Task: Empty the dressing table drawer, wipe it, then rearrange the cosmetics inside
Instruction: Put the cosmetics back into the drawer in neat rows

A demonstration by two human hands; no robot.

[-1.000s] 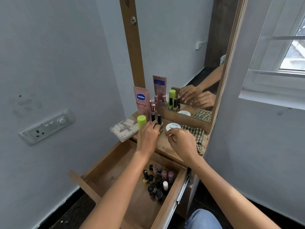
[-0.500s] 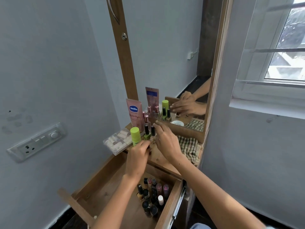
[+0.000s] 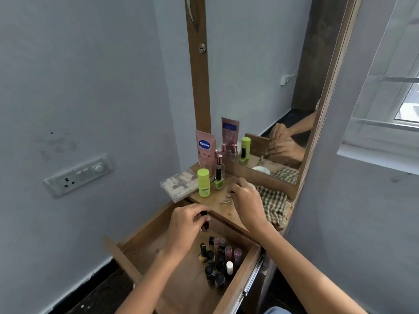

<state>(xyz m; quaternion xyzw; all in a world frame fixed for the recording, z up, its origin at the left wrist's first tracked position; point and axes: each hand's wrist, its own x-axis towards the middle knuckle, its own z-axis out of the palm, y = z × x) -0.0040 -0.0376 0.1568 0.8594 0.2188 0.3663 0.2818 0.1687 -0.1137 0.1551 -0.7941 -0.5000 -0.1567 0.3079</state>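
Dark nail polish bottle over the open drawer

Left hand pinches the nail polish bottle by its cap above the drawer; right hand curls on the tabletop (grasp unclear).

On the wooden desk, a pink tube stands at the back left corner, a clear plastic box overhangs the left edge, and a checked cloth lies at the right edge. Small nail polish bottles cluster in the open wooden drawer below the front edge, toward its right side.
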